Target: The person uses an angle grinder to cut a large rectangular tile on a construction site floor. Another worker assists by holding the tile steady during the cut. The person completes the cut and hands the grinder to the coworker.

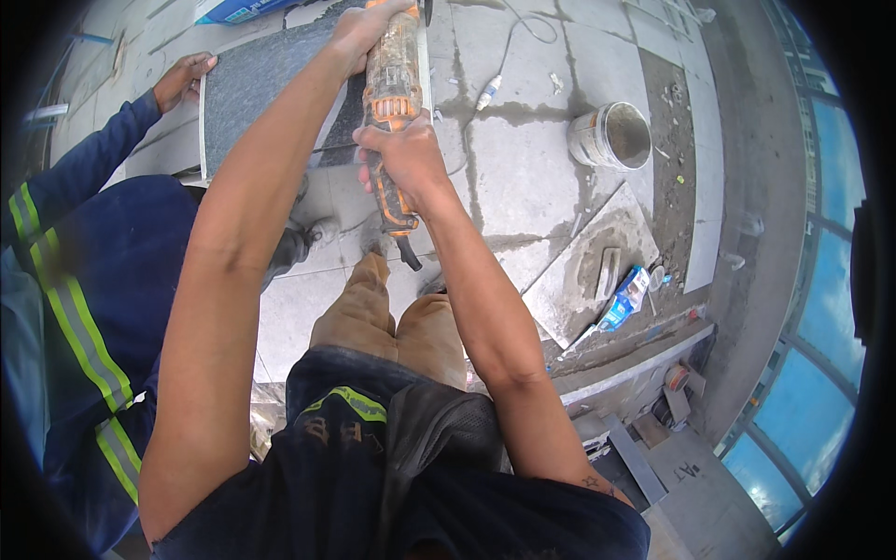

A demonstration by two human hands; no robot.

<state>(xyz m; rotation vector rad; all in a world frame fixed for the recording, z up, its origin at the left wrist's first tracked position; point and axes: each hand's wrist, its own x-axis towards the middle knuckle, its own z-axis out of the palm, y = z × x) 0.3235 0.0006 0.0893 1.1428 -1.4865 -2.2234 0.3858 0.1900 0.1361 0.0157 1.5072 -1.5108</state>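
A dusty orange and grey angle grinder (392,70) points away from me at the top centre, its cord end toward my body. My left hand (359,35) is closed round its far part. My right hand (406,159) wraps round the rear handle, fingers curled under it. The grinder is over the right edge of a dark grey stone tile (261,89); part of its disc shows at the top, and I cannot tell whether it touches the tile. A co-worker's hand (182,79) holds the tile's left edge.
A co-worker in a navy uniform (140,243) with reflective stripes is close on my left. To the right stand a mortar bucket (625,135) and a mortar-smeared board (569,289) with a trowel (608,273) and blue bag (625,299). A cable connector (488,91) lies on the paving.
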